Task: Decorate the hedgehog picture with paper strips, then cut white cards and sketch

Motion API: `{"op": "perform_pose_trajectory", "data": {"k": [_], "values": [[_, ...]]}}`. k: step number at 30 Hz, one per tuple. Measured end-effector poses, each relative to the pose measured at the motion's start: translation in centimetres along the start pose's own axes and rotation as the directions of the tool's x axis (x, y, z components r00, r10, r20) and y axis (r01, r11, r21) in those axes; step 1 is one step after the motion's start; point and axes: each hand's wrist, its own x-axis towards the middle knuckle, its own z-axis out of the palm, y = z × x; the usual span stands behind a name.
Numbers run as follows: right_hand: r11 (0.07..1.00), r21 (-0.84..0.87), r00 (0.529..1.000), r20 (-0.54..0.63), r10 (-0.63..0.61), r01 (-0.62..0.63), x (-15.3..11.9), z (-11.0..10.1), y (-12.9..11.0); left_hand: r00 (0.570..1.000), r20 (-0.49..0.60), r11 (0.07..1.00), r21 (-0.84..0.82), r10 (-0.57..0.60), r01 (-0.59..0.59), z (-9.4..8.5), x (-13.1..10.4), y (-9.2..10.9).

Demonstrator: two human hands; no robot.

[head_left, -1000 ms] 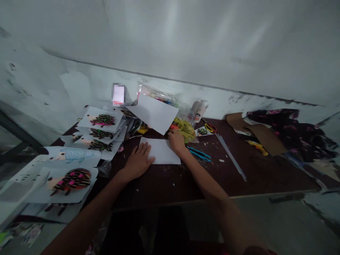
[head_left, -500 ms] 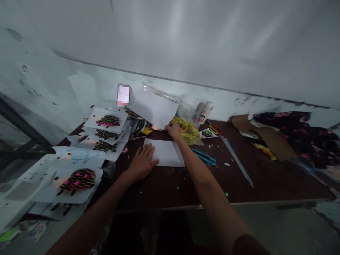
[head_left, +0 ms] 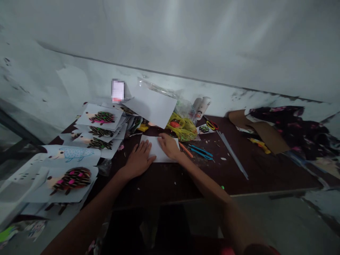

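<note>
A white sheet of paper [head_left: 158, 154] lies on the dark table in front of me. My left hand [head_left: 138, 159] rests flat with spread fingers over the sheet's left edge. On the right part of the same sheet is my right hand [head_left: 169, 146], its fingers partly bent; whether it pinches anything there is hidden. An orange marker [head_left: 186, 149] lies just right of the sheet, beside a light-blue tool [head_left: 201, 152]. Behind my hands a larger white sheet [head_left: 152, 106] leans over other items, next to a yellow plastic bag [head_left: 186, 130].
Stacked hedgehog pictures [head_left: 102, 118] and a blue animal drawing [head_left: 73, 154] fill the left side. Rightward are scissors [head_left: 212, 125], clear strips [head_left: 233, 154], brown cardboard [head_left: 269, 137] and dark floral cloth [head_left: 287, 124]. White rolls [head_left: 203, 108] stand by the wall.
My right hand has moved from beside the yellow bag toward me, onto the white sheet. The orange marker now shows beside the sheet. My left hand stays on the sheet; the view has shifted slightly.
</note>
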Motion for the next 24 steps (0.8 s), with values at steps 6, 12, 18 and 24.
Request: {"op": "perform_pose_trajectory", "data": {"k": [6, 12, 18, 24], "values": [[0.976, -0.182, 0.986, 0.137, -0.096, 0.121, -4.5, 0.6, 2.2, 1.000, -0.009, 0.999, 0.036, -0.014, 0.015, 0.0, 0.0, 0.1], [0.972, -0.221, 0.985, 0.168, -0.042, 0.079, -4.5, -0.5, 2.7, 0.998, -0.027, 0.995, 0.072, -0.062, 0.064, 0.2, -0.4, -0.1], [0.969, -0.217, 0.984, 0.161, -0.080, 0.114, -4.3, -0.1, 3.2, 0.975, -0.066, 0.967, 0.131, -0.212, 0.219, -0.8, -0.5, -1.2], [0.966, -0.226, 0.979, 0.183, -0.085, 0.126, -4.2, -0.2, 3.3, 1.000, 0.016, 0.998, 0.065, 0.017, -0.018, -1.1, 3.0, -0.4]]}}
